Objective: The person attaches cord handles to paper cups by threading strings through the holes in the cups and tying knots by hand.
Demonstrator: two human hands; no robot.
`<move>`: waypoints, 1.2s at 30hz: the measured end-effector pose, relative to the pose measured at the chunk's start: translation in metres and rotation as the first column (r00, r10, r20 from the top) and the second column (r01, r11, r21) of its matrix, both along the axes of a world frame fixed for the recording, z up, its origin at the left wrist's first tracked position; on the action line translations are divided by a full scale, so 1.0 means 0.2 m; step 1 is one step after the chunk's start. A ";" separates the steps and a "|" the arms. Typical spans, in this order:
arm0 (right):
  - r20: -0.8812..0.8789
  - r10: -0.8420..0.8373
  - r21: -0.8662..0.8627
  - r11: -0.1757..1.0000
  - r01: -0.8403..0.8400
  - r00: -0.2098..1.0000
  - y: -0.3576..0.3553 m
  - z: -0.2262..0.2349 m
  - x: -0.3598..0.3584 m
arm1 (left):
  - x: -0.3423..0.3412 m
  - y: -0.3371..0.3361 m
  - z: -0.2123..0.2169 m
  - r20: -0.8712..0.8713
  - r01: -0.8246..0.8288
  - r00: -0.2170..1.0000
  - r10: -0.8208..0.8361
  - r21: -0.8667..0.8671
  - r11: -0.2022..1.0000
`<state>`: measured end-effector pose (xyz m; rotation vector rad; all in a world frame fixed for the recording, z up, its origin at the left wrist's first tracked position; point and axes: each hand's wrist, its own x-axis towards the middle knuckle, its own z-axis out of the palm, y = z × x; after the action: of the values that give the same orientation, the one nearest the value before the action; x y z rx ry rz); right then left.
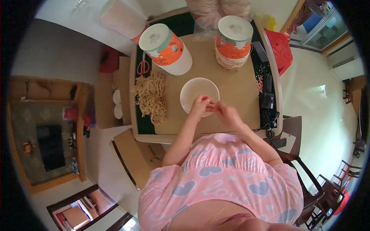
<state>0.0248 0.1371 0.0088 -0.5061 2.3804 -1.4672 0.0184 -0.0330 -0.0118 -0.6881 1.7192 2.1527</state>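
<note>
A white paper bucket stands mouth up on the cardboard-covered table. Over its near rim my left hand and my right hand come together, fingertips pinched and almost touching. Whatever lies between the fingers, if anything, is too small to make out. Left of the bucket lies a tangled pile of tan cord. Beyond it an orange-and-white printed bucket stands upside down on a white stack. Another printed bucket sits at the far right, also upside down, with pale cord bunched under it.
Red-handled scissors lie at the table's left edge. Along the right edge are small pink beads, black adapters and cables. Wrapped cord bundles stand at the back. A chair is at the near right, a cardboard box at the near left.
</note>
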 end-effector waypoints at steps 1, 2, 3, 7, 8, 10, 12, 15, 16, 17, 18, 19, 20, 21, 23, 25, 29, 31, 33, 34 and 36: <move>-0.092 0.076 -0.021 0.997 -0.078 0.993 -0.04 0.03 0.03 | -0.02 0.01 0.01 0.094 -0.035 0.995 0.020 0.159 0.987; -0.185 0.154 -0.037 0.986 -0.164 0.971 -0.07 0.06 0.04 | -0.03 0.02 0.03 0.094 -0.035 0.995 0.020 0.163 0.986; -0.184 0.155 -0.034 0.986 -0.163 0.971 -0.09 0.09 0.04 | -0.04 0.03 0.05 0.193 -0.085 0.980 0.037 0.247 0.965; -0.145 0.359 0.215 0.921 -0.325 0.922 -0.12 0.23 -0.10 | 0.01 -0.10 -0.11 0.170 -0.038 0.985 -0.039 0.428 0.903; -0.192 0.299 0.226 0.940 -0.254 0.935 -0.12 0.17 -0.20 | 0.01 -0.08 -0.09 0.170 -0.034 0.984 -0.045 0.431 0.902; -0.239 0.233 0.241 0.955 -0.174 0.943 -0.09 0.06 -0.32 | 0.02 -0.01 -0.02 0.122 -0.042 0.992 0.021 0.173 0.984; -0.352 0.410 0.357 0.890 -0.284 0.841 -0.06 -0.02 -0.39 | 0.01 0.01 -0.01 0.118 -0.096 0.989 0.087 0.071 0.993; -0.244 0.571 0.589 0.730 -0.348 0.784 -0.09 0.00 -0.41 | 0.04 0.01 -0.03 0.039 -0.078 0.996 0.077 0.037 0.996; -0.245 0.580 0.595 0.723 -0.352 0.777 -0.10 -0.02 -0.42 | 0.05 0.01 -0.05 -0.009 -0.079 0.997 0.080 0.043 0.996; -0.236 0.571 0.588 0.728 -0.352 0.786 -0.10 -0.05 -0.42 | 0.05 0.01 -0.06 -0.057 -0.080 0.995 0.082 0.049 0.996; -0.228 0.561 0.582 0.734 -0.351 0.796 -0.09 -0.07 -0.43 | 0.05 0.01 -0.08 -0.061 -0.088 0.994 0.091 0.055 0.995; -0.226 0.569 0.587 0.727 -0.355 0.791 -0.09 -0.07 -0.44 | 0.05 0.01 -0.08 -0.088 -0.068 0.994 0.065 -0.030 0.997; -0.156 0.474 0.437 0.820 -0.370 0.866 -0.08 -0.06 -0.46 | 0.05 0.01 -0.08 -0.112 -0.049 0.993 0.036 -0.117 0.992; -0.063 0.383 0.278 0.894 -0.352 0.922 -0.08 -0.05 -0.46 | 0.04 0.01 -0.09 -0.115 -0.056 0.992 0.043 -0.111 0.992; -0.003 0.331 0.183 0.928 -0.325 0.943 -0.06 -0.07 -0.46 | 0.01 0.03 0.00 -0.158 0.123 0.960 -0.230 -0.499 0.858; 0.061 0.282 0.085 0.954 -0.286 0.958 -0.06 -0.10 -0.44 | -0.02 0.06 -0.04 -0.155 0.110 0.968 -0.199 -0.450 0.886; 0.240 0.077 -0.183 0.983 -0.033 0.968 -0.02 -0.10 -0.42 | -0.02 0.07 -0.01 -0.111 0.209 0.948 -0.300 -0.495 0.843; 0.396 -0.017 -0.223 0.968 0.114 0.918 0.00 -0.05 -0.43 | -0.01 0.08 -0.03 -0.123 0.183 0.956 -0.266 -0.457 0.870; 0.301 -0.038 -0.287 0.949 0.128 0.953 0.00 0.00 -0.45 | 0.01 0.06 -0.09 -0.133 0.151 0.965 -0.225 -0.421 0.894; 0.298 -0.040 -0.288 0.949 0.130 0.954 0.00 0.01 -0.43 | 0.01 0.06 -0.11 -0.166 0.079 0.978 -0.127 -0.266 0.961; 0.130 0.161 -0.126 0.981 -0.145 0.978 -0.03 0.02 -0.37 | 0.01 0.06 -0.16 -0.184 0.003 0.983 -0.022 -0.103 0.995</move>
<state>-0.0490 0.1312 0.0138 -0.5805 2.1086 -1.5245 0.0204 -0.0219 -0.0440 -0.5140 1.9337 2.1926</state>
